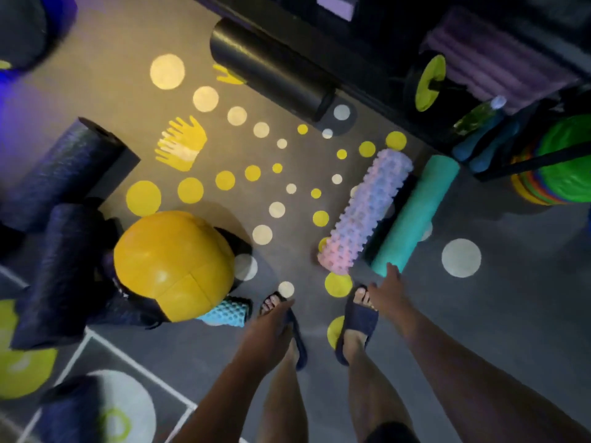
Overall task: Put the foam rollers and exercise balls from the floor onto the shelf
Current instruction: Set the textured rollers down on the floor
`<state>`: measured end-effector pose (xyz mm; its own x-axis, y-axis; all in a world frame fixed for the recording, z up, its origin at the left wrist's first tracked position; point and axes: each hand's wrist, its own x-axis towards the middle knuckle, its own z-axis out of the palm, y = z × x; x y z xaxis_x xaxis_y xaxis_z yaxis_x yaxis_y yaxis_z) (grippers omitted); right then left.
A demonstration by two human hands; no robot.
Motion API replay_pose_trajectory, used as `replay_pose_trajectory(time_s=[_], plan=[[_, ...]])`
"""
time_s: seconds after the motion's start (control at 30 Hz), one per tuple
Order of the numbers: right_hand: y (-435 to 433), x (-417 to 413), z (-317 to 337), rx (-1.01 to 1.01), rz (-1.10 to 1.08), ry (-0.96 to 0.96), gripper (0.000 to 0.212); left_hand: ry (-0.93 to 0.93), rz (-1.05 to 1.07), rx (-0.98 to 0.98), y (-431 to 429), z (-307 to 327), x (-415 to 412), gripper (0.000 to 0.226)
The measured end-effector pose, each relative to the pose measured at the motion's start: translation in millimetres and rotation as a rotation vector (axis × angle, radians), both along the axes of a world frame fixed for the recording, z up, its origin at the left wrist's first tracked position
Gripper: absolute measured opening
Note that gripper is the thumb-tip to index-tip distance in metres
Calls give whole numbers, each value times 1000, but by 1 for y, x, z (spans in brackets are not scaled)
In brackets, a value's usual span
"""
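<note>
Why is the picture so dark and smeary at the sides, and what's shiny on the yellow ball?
Head view: dim room, with a blue-purple glow in the top left corner; the dark ribbed foam rollers at the left edge are smeared by blur; the big yellow exercise ball shows a soft pale glare spot.

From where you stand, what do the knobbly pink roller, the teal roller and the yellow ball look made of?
Pink roller: probably foam, matte, with moulded bumps. Teal roller: likely smooth matte foam. Yellow ball: rubber or vinyl, glossy, showing a highlight and seams.
</note>
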<state>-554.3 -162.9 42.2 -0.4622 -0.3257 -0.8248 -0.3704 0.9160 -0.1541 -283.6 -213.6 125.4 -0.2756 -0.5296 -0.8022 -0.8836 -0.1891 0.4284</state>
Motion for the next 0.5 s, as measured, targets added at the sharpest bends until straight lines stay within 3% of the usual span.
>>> replay_pose_trajectory(time_s=[0.07, 0.17, 0.3, 0.4, 0.5], plan=[[-6, 17, -1, -18, 41, 59, 70, -22, 163, 21, -9, 1, 4, 55], [-29, 54, 7, -43, 268, 55, 64, -48, 342, 16, -24, -9, 28, 39], [-64, 119, 16, -91, 428, 12, 67, -50, 490, -15, -30, -18, 87, 36], [-87, 166, 25, -95, 546, -10, 50, -76, 606, -48, -32, -5, 139, 35], [-114, 211, 37, -110, 570, -90, 48, -74, 731, -70, -36, 10, 188, 33]])
